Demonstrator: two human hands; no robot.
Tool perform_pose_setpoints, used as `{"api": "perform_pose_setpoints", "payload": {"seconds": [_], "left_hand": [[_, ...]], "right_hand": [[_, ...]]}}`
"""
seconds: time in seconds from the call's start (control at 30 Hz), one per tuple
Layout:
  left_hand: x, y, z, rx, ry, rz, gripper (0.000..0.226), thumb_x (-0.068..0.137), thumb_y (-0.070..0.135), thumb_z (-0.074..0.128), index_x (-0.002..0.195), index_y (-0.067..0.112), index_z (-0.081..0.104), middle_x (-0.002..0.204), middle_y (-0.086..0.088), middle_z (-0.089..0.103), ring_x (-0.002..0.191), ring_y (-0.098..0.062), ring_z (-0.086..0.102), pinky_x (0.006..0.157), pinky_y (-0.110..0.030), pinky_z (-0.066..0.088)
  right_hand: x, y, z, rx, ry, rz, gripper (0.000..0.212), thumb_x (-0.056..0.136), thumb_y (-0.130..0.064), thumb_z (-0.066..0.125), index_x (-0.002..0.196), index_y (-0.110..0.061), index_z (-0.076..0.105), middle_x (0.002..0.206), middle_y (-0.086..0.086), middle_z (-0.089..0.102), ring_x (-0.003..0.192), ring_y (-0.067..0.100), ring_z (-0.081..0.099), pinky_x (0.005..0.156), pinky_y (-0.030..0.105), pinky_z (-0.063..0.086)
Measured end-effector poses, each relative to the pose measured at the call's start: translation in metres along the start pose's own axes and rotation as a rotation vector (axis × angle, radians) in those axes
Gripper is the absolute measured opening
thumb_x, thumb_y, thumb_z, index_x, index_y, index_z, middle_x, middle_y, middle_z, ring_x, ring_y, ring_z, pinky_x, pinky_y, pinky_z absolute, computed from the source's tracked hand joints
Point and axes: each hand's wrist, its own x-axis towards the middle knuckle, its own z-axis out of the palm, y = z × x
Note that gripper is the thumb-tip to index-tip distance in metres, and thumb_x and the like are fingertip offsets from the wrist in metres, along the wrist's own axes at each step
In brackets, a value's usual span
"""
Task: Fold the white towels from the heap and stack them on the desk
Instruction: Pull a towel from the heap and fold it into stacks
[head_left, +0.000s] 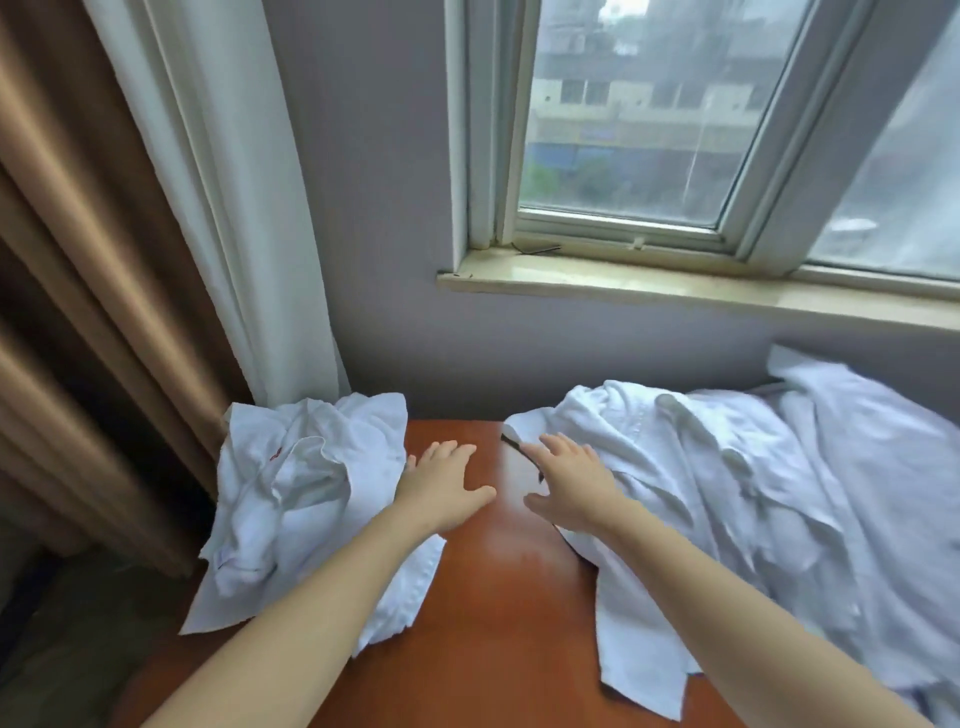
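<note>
Both hands out flat, fingers spread, gripping nothing. Left hand (448, 486) hovers over the bare strip of the table (493, 597), its outer edge at the rim of the left towel pile (306, 499); can't tell if it touches the cloth. Right hand (569, 483) sits at about 3 o'clock from the left one, a gap of bare wood between them, fingers over the near edge of the big towel heap (753, 499). Contact with the heap unclear.

Left pile: crumpled white towels at 9 o'clock on the table, hanging over the left edge, a small red mark on the cloth. Big heap: loose white towels covering the whole 3 o'clock side, one end draped toward the near table edge.

Window (649, 119) and sill (623, 283) at 12 o'clock, brown curtain (67, 260) with white sheer curtain (223, 182) at 10 o'clock.
</note>
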Motion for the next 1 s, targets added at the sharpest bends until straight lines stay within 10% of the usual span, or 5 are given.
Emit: {"api": "perform_pose_setpoints", "payload": {"seconds": [0.53,0.77,1.0], "left_hand": [[0.044,0.214,0.057,0.009,-0.059,0.235,0.072,0.088,0.050,0.053,0.151,0.023,0.030,0.154,0.004,0.033,0.144,-0.017,0.025,0.118,-0.046,0.018],[0.072,0.230,0.088,-0.001,-0.046,0.085,0.088,0.086,0.061,0.052,0.156,0.024,0.014,0.164,-0.003,0.004,0.151,-0.025,-0.003,0.120,-0.050,0.014],[0.102,0.228,0.117,-0.158,-0.114,-0.138,0.105,0.078,0.071,0.059,0.154,0.040,-0.006,0.161,0.001,-0.025,0.149,-0.036,-0.013,0.118,-0.055,0.011]], "right_hand": [[-0.094,0.213,-0.045,-0.001,0.024,0.282,0.069,0.087,-0.038,0.057,0.149,-0.025,0.031,0.149,0.001,0.033,0.142,0.023,0.025,0.115,0.045,0.023],[-0.068,0.256,-0.034,0.093,0.012,0.294,0.081,0.084,-0.049,0.057,0.152,-0.024,0.022,0.145,-0.002,0.037,0.132,0.020,0.034,0.108,0.044,0.033],[-0.034,0.276,-0.009,0.323,-0.098,0.366,0.115,0.067,-0.075,0.063,0.156,-0.031,0.004,0.164,0.000,0.006,0.151,0.025,0.005,0.117,0.053,0.020]]}}
